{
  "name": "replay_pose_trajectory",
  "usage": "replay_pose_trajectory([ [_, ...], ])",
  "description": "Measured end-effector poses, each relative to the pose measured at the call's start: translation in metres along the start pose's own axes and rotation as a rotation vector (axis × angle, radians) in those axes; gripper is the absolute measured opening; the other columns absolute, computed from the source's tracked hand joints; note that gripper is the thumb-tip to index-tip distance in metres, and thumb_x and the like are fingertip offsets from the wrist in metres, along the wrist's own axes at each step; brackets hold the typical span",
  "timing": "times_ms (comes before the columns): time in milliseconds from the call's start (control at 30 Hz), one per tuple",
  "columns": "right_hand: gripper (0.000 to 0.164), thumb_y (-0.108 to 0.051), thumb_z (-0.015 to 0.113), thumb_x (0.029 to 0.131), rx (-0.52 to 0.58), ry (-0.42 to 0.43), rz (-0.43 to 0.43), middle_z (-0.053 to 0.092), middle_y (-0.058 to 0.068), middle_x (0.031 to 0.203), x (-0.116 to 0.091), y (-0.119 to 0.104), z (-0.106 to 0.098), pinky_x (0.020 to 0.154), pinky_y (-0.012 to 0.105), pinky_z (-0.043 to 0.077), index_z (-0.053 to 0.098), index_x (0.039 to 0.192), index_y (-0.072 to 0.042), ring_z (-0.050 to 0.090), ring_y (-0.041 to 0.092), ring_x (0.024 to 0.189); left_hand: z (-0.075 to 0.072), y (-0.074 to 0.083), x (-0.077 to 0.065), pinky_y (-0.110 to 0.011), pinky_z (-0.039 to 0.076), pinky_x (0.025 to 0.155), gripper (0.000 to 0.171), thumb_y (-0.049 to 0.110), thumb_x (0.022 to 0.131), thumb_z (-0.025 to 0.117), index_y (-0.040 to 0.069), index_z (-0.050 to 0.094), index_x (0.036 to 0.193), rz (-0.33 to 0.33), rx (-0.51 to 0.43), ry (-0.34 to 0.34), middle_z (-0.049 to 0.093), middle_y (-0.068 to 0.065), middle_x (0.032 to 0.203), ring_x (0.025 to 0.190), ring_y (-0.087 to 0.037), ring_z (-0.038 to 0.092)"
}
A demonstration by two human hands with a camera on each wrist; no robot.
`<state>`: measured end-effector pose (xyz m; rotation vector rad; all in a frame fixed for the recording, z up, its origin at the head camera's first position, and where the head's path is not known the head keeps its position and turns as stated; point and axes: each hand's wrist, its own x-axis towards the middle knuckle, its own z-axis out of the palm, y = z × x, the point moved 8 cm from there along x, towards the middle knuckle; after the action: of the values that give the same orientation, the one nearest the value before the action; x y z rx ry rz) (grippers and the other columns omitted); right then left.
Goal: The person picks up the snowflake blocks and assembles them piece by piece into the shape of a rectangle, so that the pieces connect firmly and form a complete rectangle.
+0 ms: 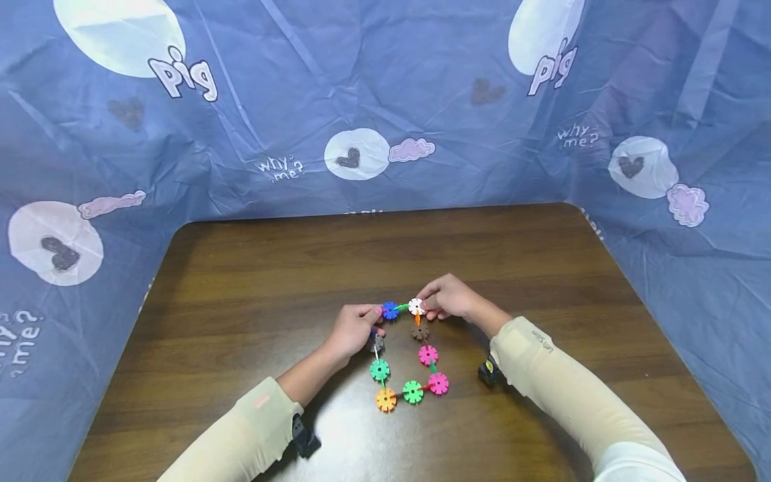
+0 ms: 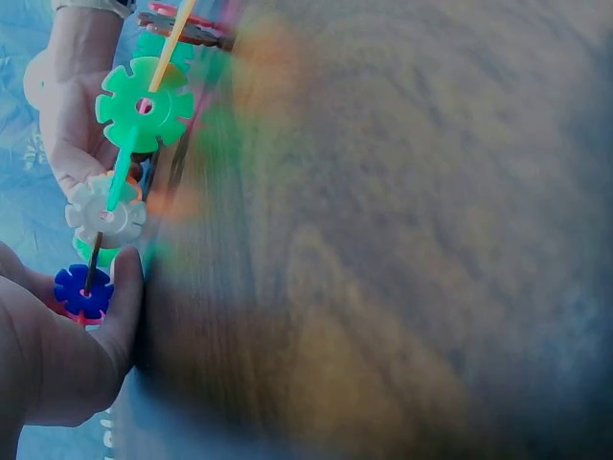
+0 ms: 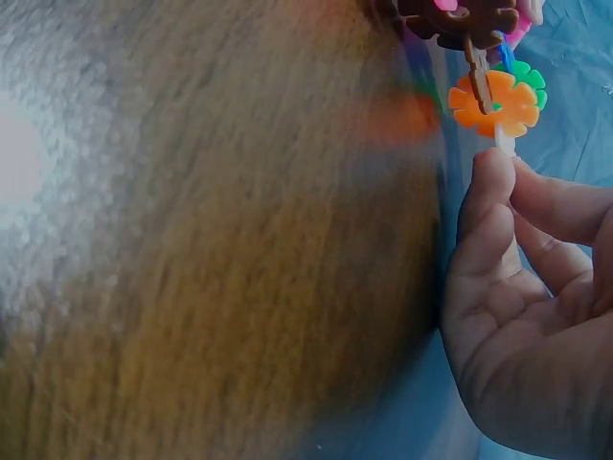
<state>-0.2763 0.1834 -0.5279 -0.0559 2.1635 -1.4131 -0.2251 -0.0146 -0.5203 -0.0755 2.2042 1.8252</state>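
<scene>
Slotted plastic snowflake discs are joined in a roughly four-sided loop. At its far left corner, my left hand (image 1: 352, 331) pinches the loop beside a blue disc (image 1: 390, 310). In the left wrist view, another blue disc (image 2: 84, 292) sits between the thumb and fingers, with a bit of pink below it. My right hand (image 1: 450, 298) holds a white disc (image 1: 415, 306) at the far right corner by its edge. In the right wrist view, an orange disc (image 3: 493, 103) and a brown disc (image 3: 465, 21) stand above those fingertips. The fingers partly hide both corners.
The near side of the loop has an orange disc (image 1: 386, 400), a green disc (image 1: 413, 391) and a pink disc (image 1: 438, 383). Beneath is a brown wooden table (image 1: 271, 268). A blue printed cloth (image 1: 361, 80) hangs behind and at both sides.
</scene>
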Motion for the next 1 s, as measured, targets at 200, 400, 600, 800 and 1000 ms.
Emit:
replay_pose_trajectory([
  [200, 0.021, 0.002, 0.065, 0.092, -0.004, 0.008, -0.004, 0.068, 0.005, 0.07, -0.0021, -0.0019, -0.0005, 0.05, 0.021, 0.049, 0.071, 0.112, 0.008, 0.063, 0.01, 0.058, 0.0007, -0.0004, 0.0006, -0.02, 0.052, 0.056, 0.025, 0.008, 0.103, 0.055, -0.01, 0.072, 0.109, -0.012, -0.006, 0.008, 0.069, -0.017, 0.088, 0.064, -0.013, 0.068],
  [400, 0.023, 0.002, 0.066, 0.092, 0.007, 0.016, 0.001, 0.068, 0.005, 0.073, -0.0045, -0.0001, -0.0018, 0.051, 0.022, 0.05, 0.07, 0.114, 0.008, 0.063, 0.011, 0.06, 0.0017, -0.0004, -0.0002, -0.02, 0.052, 0.056, 0.024, 0.006, 0.103, 0.055, -0.01, 0.071, 0.11, -0.01, -0.003, 0.005, 0.068, -0.017, 0.087, 0.064, -0.013, 0.067],
  [600, 0.022, 0.001, 0.067, 0.091, -0.002, 0.023, -0.008, 0.07, 0.006, 0.071, -0.0051, -0.0014, -0.0003, 0.051, 0.022, 0.051, 0.072, 0.112, 0.007, 0.064, 0.012, 0.059, 0.0023, 0.0005, -0.0009, -0.02, 0.051, 0.056, 0.026, 0.006, 0.103, 0.055, -0.009, 0.07, 0.117, -0.015, -0.003, -0.002, 0.069, -0.016, 0.088, 0.064, -0.012, 0.066],
  [800, 0.022, 0.007, 0.066, 0.09, 0.064, 0.032, 0.002, 0.069, 0.009, 0.069, -0.0026, 0.0, 0.0044, 0.052, 0.022, 0.055, 0.07, 0.111, 0.012, 0.066, 0.013, 0.058, 0.0038, -0.0009, 0.0001, -0.02, 0.052, 0.057, 0.026, 0.006, 0.103, 0.055, -0.01, 0.068, 0.119, -0.026, -0.019, -0.009, 0.069, -0.017, 0.091, 0.064, -0.011, 0.066],
  [1000, 0.022, 0.011, 0.065, 0.089, 0.122, 0.056, -0.002, 0.068, 0.008, 0.066, 0.0002, 0.0027, 0.0044, 0.052, 0.022, 0.057, 0.068, 0.11, 0.017, 0.065, 0.012, 0.055, 0.0059, 0.0007, 0.0001, -0.02, 0.05, 0.055, 0.024, 0.004, 0.103, 0.055, -0.01, 0.069, 0.117, -0.03, -0.03, -0.004, 0.071, -0.019, 0.09, 0.062, -0.011, 0.064],
])
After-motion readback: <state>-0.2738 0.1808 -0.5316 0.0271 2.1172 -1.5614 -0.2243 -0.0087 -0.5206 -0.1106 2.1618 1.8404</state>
